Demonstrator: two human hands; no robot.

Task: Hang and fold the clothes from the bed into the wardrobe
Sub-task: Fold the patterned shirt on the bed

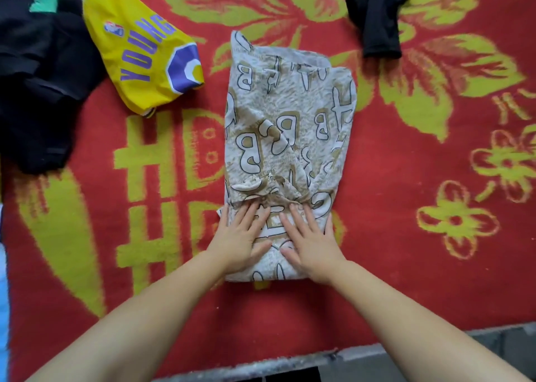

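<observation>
Step in hand: folding. A beige cotton garment printed with outlined letters [287,138] lies as a long narrow strip in the middle of the bed, on a red blanket with a yellow-green floral pattern [420,265]. The person's left hand [242,236] and right hand [311,244] rest side by side on the near end of the garment, fingers straight and spread, palms pressing the cloth flat; neither hand grips anything.

Other clothes await handling: a yellow jersey with purple lettering [142,62] just left of the garment, partly over a heap of black clothing [40,91], and a small black garment [377,19] well apart at the far right.

The next move probably calls for taking one end and folding it lengthwise over the other. The wardrobe is not in view.
</observation>
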